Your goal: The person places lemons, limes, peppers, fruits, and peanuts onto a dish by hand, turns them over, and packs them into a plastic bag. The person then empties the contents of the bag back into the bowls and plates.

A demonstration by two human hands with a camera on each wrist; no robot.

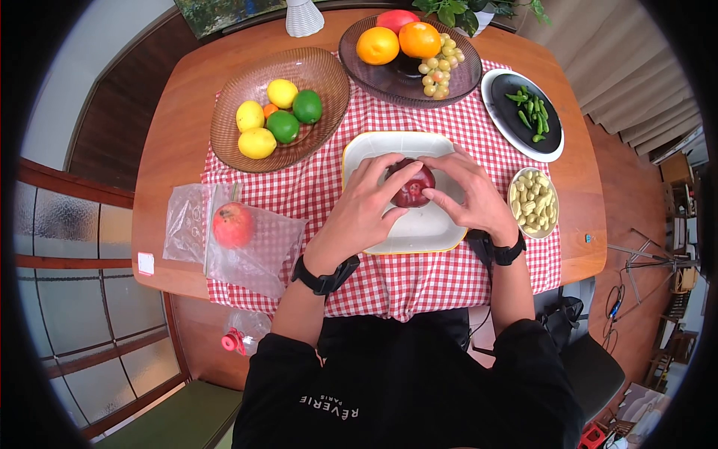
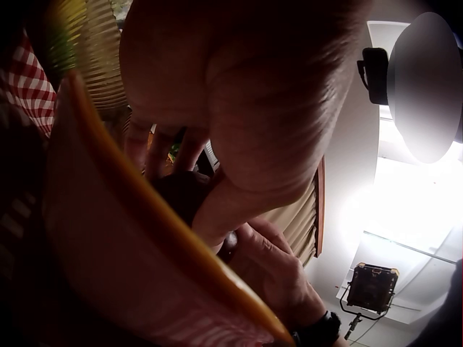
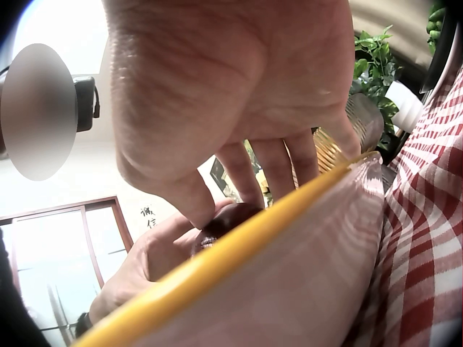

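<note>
A dark red apple [image 1: 411, 185] sits in a white dish with a yellow rim [image 1: 426, 245], its dimpled end turned up toward the head view. My left hand [image 1: 366, 196] holds it from the left, fingers curved over its top. From the other side my right hand [image 1: 470, 188] grips it, thumb and fingertips against the skin. In the left wrist view the dish's rim and the left hand [image 2: 253, 94] cover most of the apple. The right wrist view shows the apple [image 3: 228, 220] just above the rim, under the right thumb.
A ribbed bowl of lemons and limes [image 1: 224, 142] stands back left, another bowl with oranges and grapes [image 1: 467, 75] behind. To the right are a plate of green peppers [image 1: 497, 112] and a bowl of peanuts [image 1: 516, 217]. A plastic bag [image 1: 262, 258] holding a red fruit [image 1: 233, 224] lies left.
</note>
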